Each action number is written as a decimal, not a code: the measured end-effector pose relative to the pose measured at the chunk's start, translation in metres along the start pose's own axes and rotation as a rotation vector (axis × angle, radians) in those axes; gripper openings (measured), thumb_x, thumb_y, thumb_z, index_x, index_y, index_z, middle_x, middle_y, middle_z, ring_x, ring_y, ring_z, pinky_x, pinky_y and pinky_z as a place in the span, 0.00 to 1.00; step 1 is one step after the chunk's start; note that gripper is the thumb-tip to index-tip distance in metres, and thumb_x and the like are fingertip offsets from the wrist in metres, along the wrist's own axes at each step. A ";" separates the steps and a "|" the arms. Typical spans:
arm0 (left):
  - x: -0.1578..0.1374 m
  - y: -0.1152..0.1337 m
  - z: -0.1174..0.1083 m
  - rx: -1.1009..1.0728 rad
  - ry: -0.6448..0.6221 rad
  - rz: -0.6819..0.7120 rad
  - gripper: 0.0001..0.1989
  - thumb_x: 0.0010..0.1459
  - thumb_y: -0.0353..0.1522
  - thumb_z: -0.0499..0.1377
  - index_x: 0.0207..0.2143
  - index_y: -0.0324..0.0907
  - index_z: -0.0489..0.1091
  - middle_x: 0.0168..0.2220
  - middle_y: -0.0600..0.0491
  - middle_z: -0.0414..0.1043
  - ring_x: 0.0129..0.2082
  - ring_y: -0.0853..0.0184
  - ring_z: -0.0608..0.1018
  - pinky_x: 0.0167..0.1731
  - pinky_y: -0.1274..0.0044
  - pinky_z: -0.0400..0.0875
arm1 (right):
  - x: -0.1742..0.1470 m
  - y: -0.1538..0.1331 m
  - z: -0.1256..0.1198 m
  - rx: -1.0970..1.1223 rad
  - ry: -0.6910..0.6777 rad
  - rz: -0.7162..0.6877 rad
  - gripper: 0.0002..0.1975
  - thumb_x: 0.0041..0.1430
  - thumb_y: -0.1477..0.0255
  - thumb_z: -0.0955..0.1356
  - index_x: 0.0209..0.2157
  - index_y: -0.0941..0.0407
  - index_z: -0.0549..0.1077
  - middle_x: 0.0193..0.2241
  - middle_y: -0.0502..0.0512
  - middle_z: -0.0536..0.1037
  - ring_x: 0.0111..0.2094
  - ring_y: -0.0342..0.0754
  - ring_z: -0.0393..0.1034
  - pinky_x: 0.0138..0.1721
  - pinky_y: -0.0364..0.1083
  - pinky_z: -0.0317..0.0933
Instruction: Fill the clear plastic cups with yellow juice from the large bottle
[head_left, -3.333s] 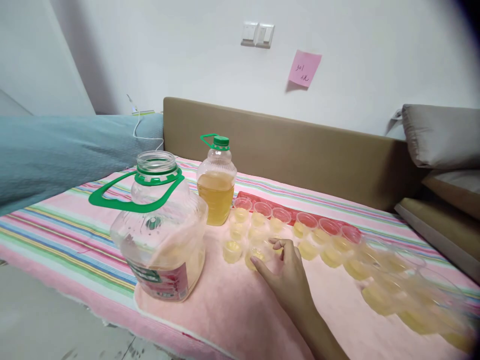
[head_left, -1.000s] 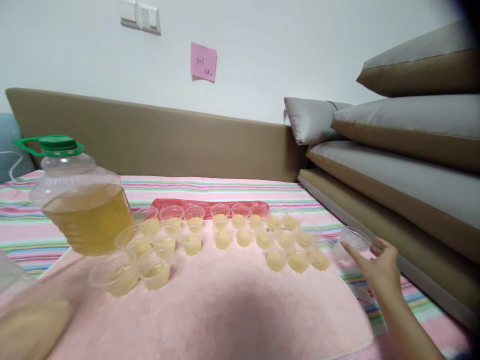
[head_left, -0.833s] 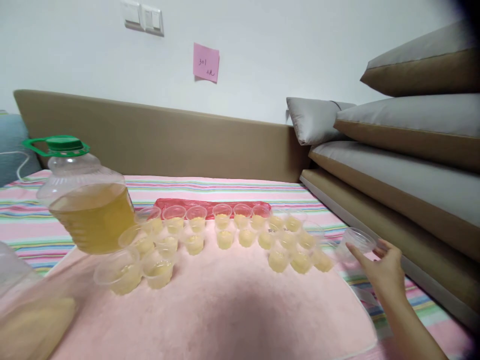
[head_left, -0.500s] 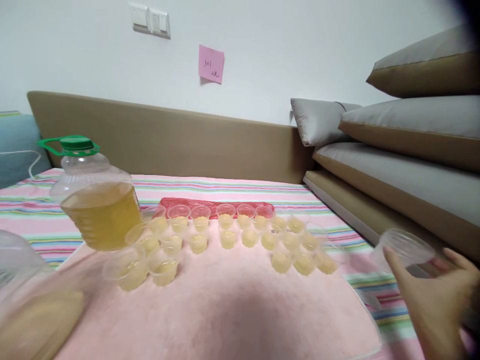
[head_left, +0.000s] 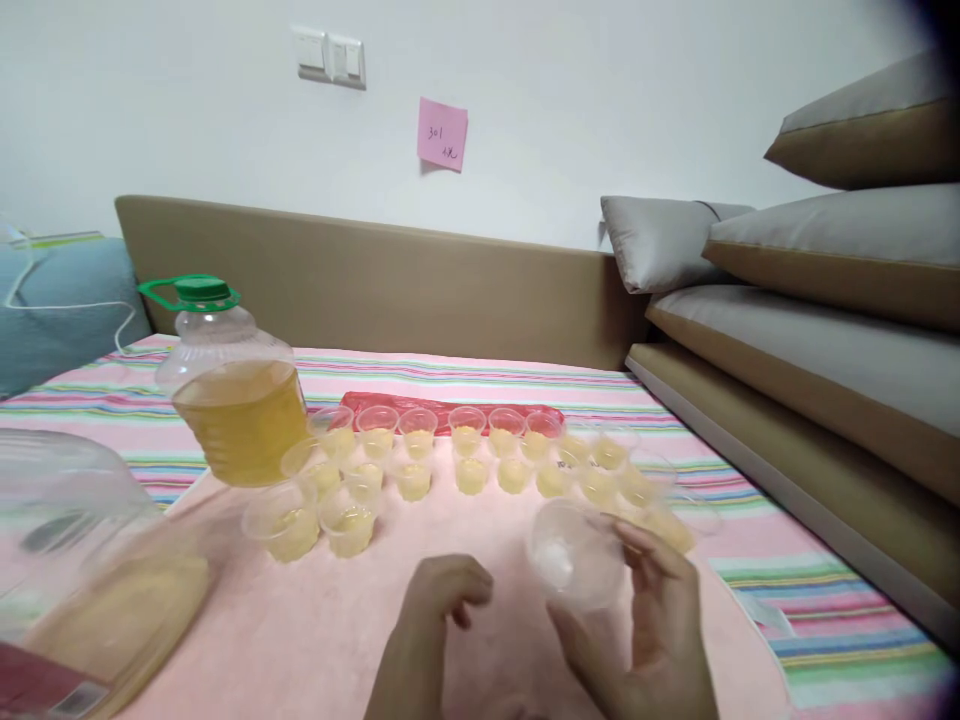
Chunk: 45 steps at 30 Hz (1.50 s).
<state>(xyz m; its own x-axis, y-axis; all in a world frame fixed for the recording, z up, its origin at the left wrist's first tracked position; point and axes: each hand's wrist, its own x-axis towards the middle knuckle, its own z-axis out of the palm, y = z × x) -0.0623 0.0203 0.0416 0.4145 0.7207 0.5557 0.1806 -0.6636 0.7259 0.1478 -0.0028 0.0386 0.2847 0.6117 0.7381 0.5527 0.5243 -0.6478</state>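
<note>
My right hand [head_left: 660, 625] holds a clear plastic cup [head_left: 571, 560] between thumb and fingers, above the pink mat [head_left: 480, 530]. The cup is tilted and slightly blurred; whether several are nested there I cannot tell. To its left, my left hand [head_left: 439, 610] hovers over the mat, fingers loosely curled and apart, with nothing visible in it. Beyond both hands stand several clear cups, such as this cup [head_left: 350, 525], each partly filled with pale yellow liquid. Behind my right hand's fingers, a few cups on the right are partly hidden.
A large bottle [head_left: 244, 420] of yellow liquid with a green cap stands at the left. Nearer, another large clear container [head_left: 67, 500] holds yellow liquid and is cut by the frame edge. A red plastic bag [head_left: 435, 412] lies behind the cups. Grey-brown cushions [head_left: 832, 310] are stacked right.
My right hand has brought the cup from the far right to the middle of the mat. My left hand has come into view. The camera view has shifted slightly left.
</note>
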 end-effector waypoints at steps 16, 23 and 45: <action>0.006 0.002 0.003 0.054 0.195 -0.326 0.34 0.55 0.43 0.68 0.59 0.54 0.55 0.59 0.51 0.61 0.60 0.53 0.68 0.61 0.53 0.64 | -0.018 -0.003 0.020 -0.125 -0.236 -0.141 0.24 0.76 0.58 0.68 0.64 0.52 0.61 0.59 0.60 0.65 0.58 0.60 0.63 0.56 0.57 0.65; 0.006 0.002 0.005 0.073 0.160 -0.322 0.31 0.57 0.41 0.65 0.58 0.54 0.54 0.57 0.51 0.62 0.59 0.54 0.68 0.61 0.53 0.63 | -0.019 -0.001 0.019 -0.121 -0.258 -0.170 0.23 0.73 0.65 0.69 0.64 0.53 0.61 0.59 0.61 0.65 0.58 0.60 0.62 0.56 0.57 0.64; 0.023 -0.014 -0.034 -0.067 0.553 -0.026 0.29 0.59 0.30 0.66 0.55 0.54 0.54 0.58 0.48 0.61 0.61 0.59 0.70 0.54 0.65 0.69 | -0.022 -0.007 0.009 -0.066 -0.151 0.153 0.28 0.68 0.60 0.75 0.62 0.49 0.64 0.57 0.56 0.68 0.51 0.55 0.67 0.48 0.50 0.65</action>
<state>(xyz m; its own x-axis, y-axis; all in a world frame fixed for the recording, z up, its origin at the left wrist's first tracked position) -0.0857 0.0534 0.0579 -0.1220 0.7466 0.6540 0.1205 -0.6429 0.7564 0.1307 -0.0139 0.0252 0.2515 0.7651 0.5927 0.5640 0.3818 -0.7322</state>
